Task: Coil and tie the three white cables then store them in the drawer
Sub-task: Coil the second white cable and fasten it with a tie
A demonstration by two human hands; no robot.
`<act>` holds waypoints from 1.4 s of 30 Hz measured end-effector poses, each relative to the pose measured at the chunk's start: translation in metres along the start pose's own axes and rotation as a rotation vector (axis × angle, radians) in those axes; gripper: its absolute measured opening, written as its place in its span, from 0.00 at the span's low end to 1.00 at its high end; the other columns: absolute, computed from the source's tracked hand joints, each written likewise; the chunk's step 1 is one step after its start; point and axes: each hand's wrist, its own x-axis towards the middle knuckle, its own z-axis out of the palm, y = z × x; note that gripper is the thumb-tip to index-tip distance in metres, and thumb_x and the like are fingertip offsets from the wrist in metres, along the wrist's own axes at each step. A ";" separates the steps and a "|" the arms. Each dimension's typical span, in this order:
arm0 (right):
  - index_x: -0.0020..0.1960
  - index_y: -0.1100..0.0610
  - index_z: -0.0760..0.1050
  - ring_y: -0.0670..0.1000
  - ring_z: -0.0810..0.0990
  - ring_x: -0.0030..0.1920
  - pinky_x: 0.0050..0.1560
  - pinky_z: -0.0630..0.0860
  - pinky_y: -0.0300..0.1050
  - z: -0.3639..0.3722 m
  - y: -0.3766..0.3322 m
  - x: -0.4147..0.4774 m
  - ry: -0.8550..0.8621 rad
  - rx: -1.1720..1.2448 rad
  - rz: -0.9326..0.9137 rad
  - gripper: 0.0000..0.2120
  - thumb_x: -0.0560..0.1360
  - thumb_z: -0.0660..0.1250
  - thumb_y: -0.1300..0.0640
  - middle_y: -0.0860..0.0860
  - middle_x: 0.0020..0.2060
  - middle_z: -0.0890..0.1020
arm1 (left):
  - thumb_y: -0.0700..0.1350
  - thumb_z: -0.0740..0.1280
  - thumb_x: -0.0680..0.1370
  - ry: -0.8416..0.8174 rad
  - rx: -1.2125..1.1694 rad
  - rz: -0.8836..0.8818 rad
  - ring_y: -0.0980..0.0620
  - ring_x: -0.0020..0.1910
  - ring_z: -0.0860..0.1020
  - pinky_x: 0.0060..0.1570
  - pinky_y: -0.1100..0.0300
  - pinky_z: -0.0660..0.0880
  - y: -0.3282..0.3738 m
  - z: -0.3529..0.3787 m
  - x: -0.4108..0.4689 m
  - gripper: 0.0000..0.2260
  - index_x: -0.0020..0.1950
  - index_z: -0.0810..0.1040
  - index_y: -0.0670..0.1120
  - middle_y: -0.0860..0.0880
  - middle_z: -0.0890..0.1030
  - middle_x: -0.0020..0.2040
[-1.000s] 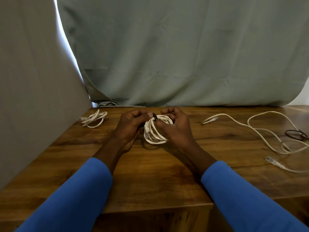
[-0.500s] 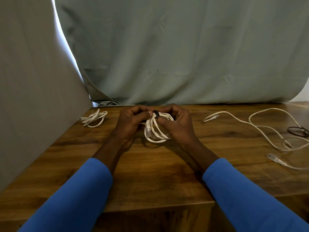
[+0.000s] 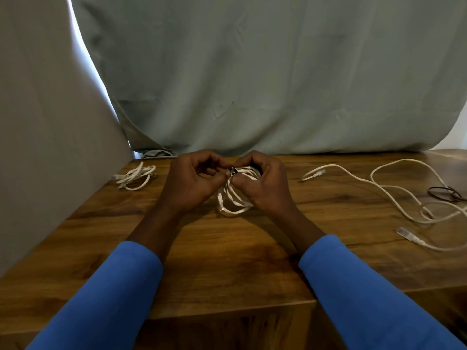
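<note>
From the head camera, both hands meet over the far middle of the wooden worktop (image 3: 227, 261), whose brown surface has a strong dark grain. The left hand (image 3: 188, 183) is curled, and its thumb and forefinger pinch a small black tie (image 3: 232, 170) at the top of a coiled cable (image 3: 235, 200). The right hand (image 3: 265, 188) grips the same coil, fingers wrapped over its top and thumb pressed against the strands just beside the tie. The coil is thin, round white cord in several loose loops, its lower end touching the wood between the wrists.

Near the left back corner lies a second white bundle (image 3: 135, 176), flat and oval. To the right a loose cable (image 3: 394, 195) sprawls in wide curves, one clear plug (image 3: 404, 233) near the front. Beside it at the right edge lies a thin black loop (image 3: 444, 194). Pale grey-green cloth (image 3: 278, 72) hangs creased behind. Blue sleeves (image 3: 106, 299) cover both forearms.
</note>
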 end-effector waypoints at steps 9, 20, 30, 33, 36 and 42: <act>0.48 0.52 0.83 0.45 0.85 0.42 0.44 0.83 0.50 0.000 -0.001 -0.005 -0.056 -0.161 -0.054 0.11 0.66 0.76 0.58 0.46 0.42 0.86 | 0.40 0.76 0.73 0.079 0.428 0.176 0.58 0.36 0.82 0.38 0.63 0.78 0.007 0.002 -0.003 0.07 0.50 0.88 0.47 0.52 0.86 0.38; 0.61 0.52 0.83 0.42 0.86 0.48 0.48 0.82 0.39 0.007 0.001 -0.009 -0.085 -0.105 0.033 0.20 0.69 0.72 0.54 0.46 0.48 0.87 | 0.41 0.76 0.71 0.044 0.277 0.008 0.58 0.34 0.82 0.37 0.55 0.81 -0.001 0.002 -0.002 0.03 0.43 0.85 0.48 0.55 0.84 0.36; 0.55 0.52 0.86 0.53 0.88 0.50 0.55 0.84 0.61 0.015 0.022 -0.005 -0.013 0.065 0.267 0.14 0.70 0.76 0.55 0.51 0.49 0.89 | 0.40 0.78 0.68 0.084 0.405 0.016 0.59 0.31 0.80 0.33 0.66 0.75 -0.003 -0.007 -0.002 0.05 0.39 0.84 0.48 0.55 0.83 0.33; 0.55 0.51 0.86 0.56 0.88 0.51 0.55 0.83 0.64 0.016 0.025 -0.004 -0.006 0.116 0.316 0.14 0.69 0.77 0.54 0.52 0.50 0.88 | 0.38 0.78 0.69 0.096 0.362 -0.013 0.59 0.31 0.80 0.32 0.71 0.72 -0.004 -0.005 -0.003 0.06 0.40 0.84 0.47 0.55 0.83 0.33; 0.55 0.53 0.86 0.58 0.88 0.50 0.54 0.83 0.66 0.016 0.025 -0.004 -0.015 0.174 0.348 0.12 0.72 0.75 0.60 0.54 0.49 0.88 | 0.35 0.75 0.72 0.112 0.199 -0.107 0.61 0.31 0.80 0.33 0.72 0.72 -0.004 -0.003 -0.002 0.05 0.41 0.84 0.45 0.53 0.83 0.35; 0.53 0.58 0.85 0.57 0.87 0.43 0.49 0.85 0.56 0.018 0.019 -0.004 -0.005 0.309 0.414 0.09 0.76 0.72 0.68 0.59 0.46 0.88 | 0.41 0.74 0.78 0.041 -0.204 -0.420 0.59 0.38 0.85 0.34 0.68 0.77 0.002 0.002 0.000 0.10 0.58 0.82 0.43 0.46 0.86 0.46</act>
